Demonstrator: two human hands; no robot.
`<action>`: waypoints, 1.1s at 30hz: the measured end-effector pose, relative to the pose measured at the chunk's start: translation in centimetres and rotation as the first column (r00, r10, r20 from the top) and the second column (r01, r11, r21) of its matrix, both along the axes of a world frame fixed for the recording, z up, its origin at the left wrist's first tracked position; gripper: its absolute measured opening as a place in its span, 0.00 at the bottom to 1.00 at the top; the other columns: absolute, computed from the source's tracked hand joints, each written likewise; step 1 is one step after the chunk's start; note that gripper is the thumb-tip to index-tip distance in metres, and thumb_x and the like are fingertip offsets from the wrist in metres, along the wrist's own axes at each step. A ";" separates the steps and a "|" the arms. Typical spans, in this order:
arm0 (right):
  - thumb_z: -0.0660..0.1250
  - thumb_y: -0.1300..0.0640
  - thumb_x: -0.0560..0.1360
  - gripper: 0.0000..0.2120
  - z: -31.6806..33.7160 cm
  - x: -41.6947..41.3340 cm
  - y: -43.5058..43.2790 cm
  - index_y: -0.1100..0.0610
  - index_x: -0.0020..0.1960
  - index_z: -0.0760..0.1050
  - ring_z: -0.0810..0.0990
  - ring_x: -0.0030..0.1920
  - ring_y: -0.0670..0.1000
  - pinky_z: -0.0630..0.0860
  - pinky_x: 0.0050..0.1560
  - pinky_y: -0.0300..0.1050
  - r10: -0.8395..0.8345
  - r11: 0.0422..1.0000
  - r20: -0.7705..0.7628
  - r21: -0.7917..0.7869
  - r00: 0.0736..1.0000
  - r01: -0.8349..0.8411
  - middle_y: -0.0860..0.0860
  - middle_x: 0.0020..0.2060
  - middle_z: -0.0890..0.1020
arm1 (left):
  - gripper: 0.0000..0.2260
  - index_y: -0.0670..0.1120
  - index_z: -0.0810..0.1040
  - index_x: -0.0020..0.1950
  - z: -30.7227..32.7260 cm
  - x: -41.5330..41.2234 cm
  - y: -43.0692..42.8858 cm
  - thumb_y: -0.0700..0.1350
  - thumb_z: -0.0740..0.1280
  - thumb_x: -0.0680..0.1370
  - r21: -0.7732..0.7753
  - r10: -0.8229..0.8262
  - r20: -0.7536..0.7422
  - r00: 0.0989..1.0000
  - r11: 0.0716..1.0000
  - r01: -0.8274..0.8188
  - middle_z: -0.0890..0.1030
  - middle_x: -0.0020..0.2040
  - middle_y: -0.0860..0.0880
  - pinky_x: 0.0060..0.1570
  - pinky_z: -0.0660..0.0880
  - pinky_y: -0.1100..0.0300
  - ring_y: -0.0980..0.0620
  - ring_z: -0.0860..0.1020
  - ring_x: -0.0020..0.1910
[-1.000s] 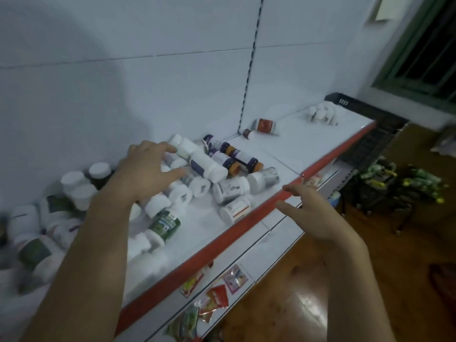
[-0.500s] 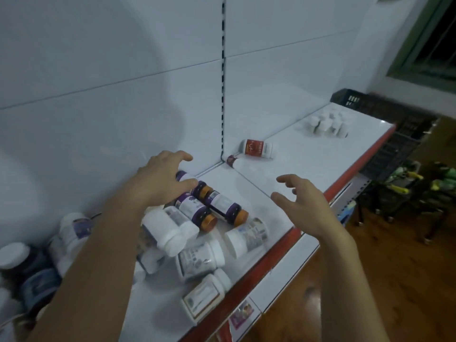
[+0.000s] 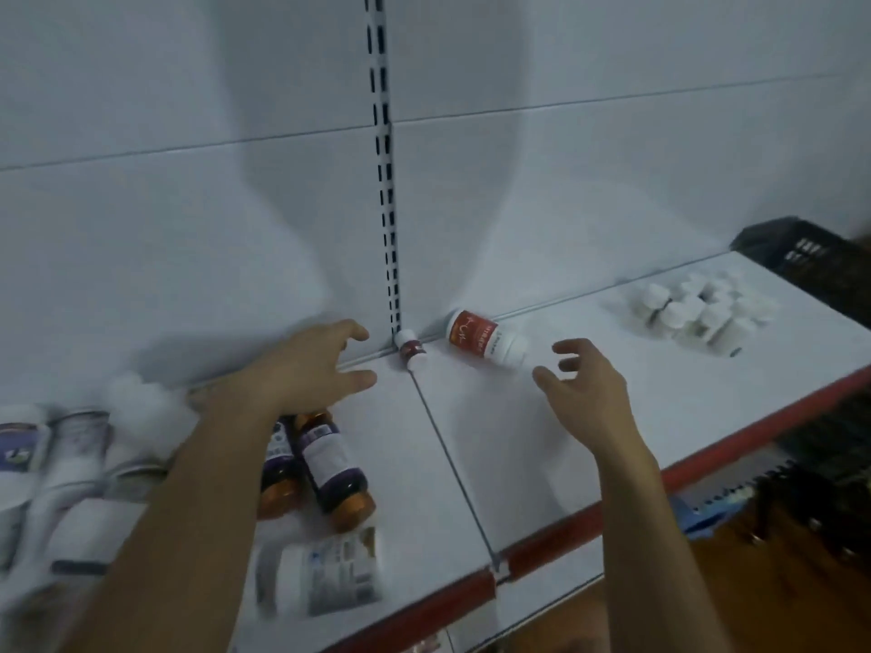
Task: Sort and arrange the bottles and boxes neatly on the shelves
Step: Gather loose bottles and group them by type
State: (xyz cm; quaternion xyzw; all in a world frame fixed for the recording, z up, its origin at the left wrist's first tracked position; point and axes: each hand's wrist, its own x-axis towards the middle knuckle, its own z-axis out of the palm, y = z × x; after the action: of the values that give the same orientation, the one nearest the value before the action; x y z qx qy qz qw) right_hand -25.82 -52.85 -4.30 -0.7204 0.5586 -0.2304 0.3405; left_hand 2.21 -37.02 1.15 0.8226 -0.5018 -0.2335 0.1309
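The left hand (image 3: 311, 365) and right hand (image 3: 584, 393) hovered spread, empty. The next move likely required gripping the red-labelled white plastic bottle (image 3: 485, 339) just beyond them.

Both forearms are bare to the wrists (left hand (image 3: 306, 369) and right hand (image 3: 589, 393) bare too).

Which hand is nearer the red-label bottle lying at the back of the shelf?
Right. The right hand hovers open just right of the red-label bottle; the left hand is farther left, beyond the small bottle.
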 end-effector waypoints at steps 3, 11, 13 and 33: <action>0.75 0.43 0.72 0.34 -0.1 1.0 -4.0 0.46 0.73 0.66 0.79 0.56 0.51 0.75 0.53 0.46 0.169 0.983 0.067 0.060 0.983 -0.173 0.48 0.61 0.75 | 0.27 0.56 0.68 0.75 -0.6 -2.1 -3.1 0.56 0.71 0.78 -0.078 0.064 -0.033 0.997 0.995 -0.066 0.72 0.67 0.53 0.53 0.70 0.61 0.56 0.71 0.58; 0.72 0.43 0.74 0.18 -1.7 2.0 -9.1 0.51 0.60 0.79 0.82 0.50 0.50 0.76 0.49 0.43 0.271 0.959 0.170 0.039 0.948 -0.281 0.47 0.50 0.83 | 0.23 0.52 0.74 0.73 -3.8 -6.4 -8.5 0.56 0.70 0.79 0.083 0.117 0.024 0.993 0.989 -0.119 0.75 0.70 0.47 0.60 0.71 0.60 0.49 0.78 0.60; 0.69 0.42 0.75 0.16 -1.5 0.2 -10.4 0.50 0.58 0.78 0.84 0.47 0.52 0.81 0.47 0.49 0.172 0.976 0.277 0.080 0.945 -0.202 0.48 0.48 0.83 | 0.19 0.49 0.79 0.67 -3.8 -6.9 -9.5 0.56 0.70 0.78 0.080 0.155 0.011 0.988 0.985 -0.155 0.77 0.67 0.47 0.58 0.71 0.61 0.50 0.78 0.57; 0.73 0.42 0.71 0.13 0.8 -1.7 -9.8 0.39 0.53 0.75 0.83 0.42 0.47 0.79 0.42 0.37 0.155 0.985 0.567 -0.023 0.809 -0.173 0.40 0.48 0.80 | 0.25 0.59 0.65 0.76 -1.3 -8.9 -7.2 0.61 0.65 0.80 0.126 0.128 0.028 0.991 0.983 -0.131 0.69 0.75 0.51 0.66 0.70 0.55 0.51 0.73 0.66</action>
State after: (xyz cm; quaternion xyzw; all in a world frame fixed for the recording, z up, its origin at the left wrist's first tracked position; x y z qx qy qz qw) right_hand -27.56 -62.70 -3.54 -0.6597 0.3715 -0.3952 0.5202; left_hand -6.66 -44.21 -0.15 0.8623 -0.4326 -0.2479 0.0880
